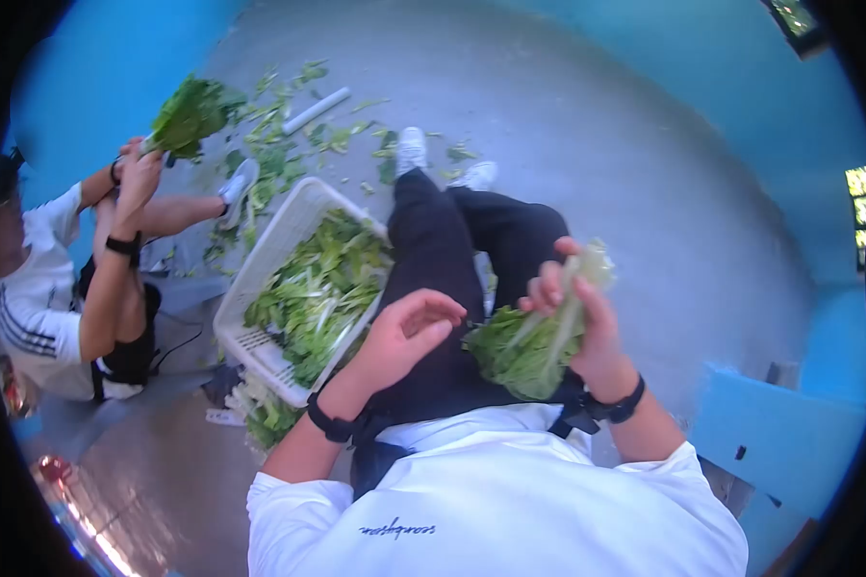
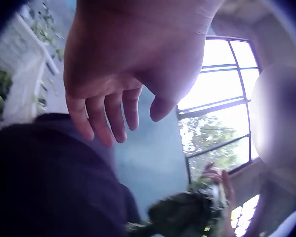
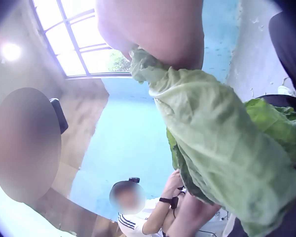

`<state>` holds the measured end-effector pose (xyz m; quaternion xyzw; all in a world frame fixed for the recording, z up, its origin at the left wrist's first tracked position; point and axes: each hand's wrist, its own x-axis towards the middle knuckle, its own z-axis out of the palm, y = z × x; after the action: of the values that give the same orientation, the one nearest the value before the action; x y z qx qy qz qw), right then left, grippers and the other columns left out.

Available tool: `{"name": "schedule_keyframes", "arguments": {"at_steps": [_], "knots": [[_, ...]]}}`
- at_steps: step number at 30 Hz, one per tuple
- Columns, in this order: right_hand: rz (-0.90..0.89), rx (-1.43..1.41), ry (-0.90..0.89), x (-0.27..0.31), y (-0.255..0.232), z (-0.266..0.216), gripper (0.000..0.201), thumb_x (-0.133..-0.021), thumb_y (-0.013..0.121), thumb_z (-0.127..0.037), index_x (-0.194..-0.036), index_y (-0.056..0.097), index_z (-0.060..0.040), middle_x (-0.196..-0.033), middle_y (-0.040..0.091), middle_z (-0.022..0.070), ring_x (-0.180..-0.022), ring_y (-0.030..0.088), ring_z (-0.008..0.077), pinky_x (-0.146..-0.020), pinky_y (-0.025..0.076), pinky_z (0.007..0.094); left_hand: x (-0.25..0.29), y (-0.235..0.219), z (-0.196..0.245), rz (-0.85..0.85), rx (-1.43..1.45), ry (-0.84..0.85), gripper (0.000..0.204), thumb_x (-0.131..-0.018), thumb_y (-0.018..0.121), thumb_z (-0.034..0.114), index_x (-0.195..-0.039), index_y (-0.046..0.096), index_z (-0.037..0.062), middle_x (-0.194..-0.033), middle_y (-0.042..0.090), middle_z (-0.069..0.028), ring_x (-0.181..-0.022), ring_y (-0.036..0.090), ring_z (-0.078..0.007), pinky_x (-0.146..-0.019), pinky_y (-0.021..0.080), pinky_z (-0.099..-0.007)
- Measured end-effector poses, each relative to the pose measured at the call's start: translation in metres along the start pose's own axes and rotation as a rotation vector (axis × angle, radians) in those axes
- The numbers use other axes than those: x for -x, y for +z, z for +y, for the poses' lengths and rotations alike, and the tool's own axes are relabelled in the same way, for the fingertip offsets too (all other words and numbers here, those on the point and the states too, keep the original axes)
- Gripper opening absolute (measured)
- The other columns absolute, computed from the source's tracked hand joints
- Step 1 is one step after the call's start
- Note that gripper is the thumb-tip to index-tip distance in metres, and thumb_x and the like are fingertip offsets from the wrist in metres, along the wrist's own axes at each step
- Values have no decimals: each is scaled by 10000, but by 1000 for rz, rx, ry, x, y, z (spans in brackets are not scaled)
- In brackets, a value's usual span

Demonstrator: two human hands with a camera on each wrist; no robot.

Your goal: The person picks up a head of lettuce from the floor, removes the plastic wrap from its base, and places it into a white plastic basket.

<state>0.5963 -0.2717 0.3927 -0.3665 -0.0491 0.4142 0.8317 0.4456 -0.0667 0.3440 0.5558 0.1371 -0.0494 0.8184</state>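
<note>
Right of centre, the right hand (image 1: pixel 598 337) grips a leafy vegetable (image 1: pixel 547 351) slanting lower-left, toward the relaxed, empty left hand (image 1: pixel 402 338).

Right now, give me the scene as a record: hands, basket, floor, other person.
left hand: holds nothing, fingers loosely curled
right hand: grips a leafy vegetable
white basket: left of the dark trousers, holds loose greens
floor: leaf scraps, pale rod
other person: holds a leafy bunch
</note>
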Motion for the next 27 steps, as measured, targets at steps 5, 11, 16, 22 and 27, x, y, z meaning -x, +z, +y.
{"name": "schedule_keyframes", "arguments": {"at_steps": [5,11,16,22,27], "knots": [[107,108,0,-10,-26,-34,213,-950,587,-188,-1115,497,-88,-813,411,-10,-723,400,102,-707,389,283,4,-179,-151,463,-348,-311,267,-980,592,214,-1157,632,17,-1032,715,-105,-966,685,-199,-860,525,-313],[279,165,113,-56,-36,-47,146,-907,572,-144,-999,485,-71,-786,405,16,-711,416,110,-673,384,277,38,-256,-224,413,-882,-839,395,-881,638,298,-1178,652,38,-1120,681,-201,-1017,664,-338,-939,511,-392],[386,172,90,-99,-43,-47,145,-916,569,-167,-950,461,-76,-788,400,12,-694,414,109,-674,393,276,14,-288,-273,319,-1118,-871,510,-867,597,300,-1335,608,97,-1456,462,-233,-1322,462,-383,-1122,380,-436],[446,206,143,-139,-57,-51,151,-925,574,-177,-955,465,-77,-781,402,6,-686,407,106,-682,403,282,-49,-295,-278,258,-1136,-998,571,-861,588,296,-1412,560,147,-1627,251,-156,-1459,287,-391,-1175,318,-462],[443,225,153,-153,-62,-49,144,-926,574,-179,-954,471,-82,-784,409,5,-694,410,108,-699,406,288,-74,-297,-274,242,-1145,-1184,599,-878,584,307,-1446,517,129,-1631,273,-83,-1458,311,-363,-1168,330,-464]]}}
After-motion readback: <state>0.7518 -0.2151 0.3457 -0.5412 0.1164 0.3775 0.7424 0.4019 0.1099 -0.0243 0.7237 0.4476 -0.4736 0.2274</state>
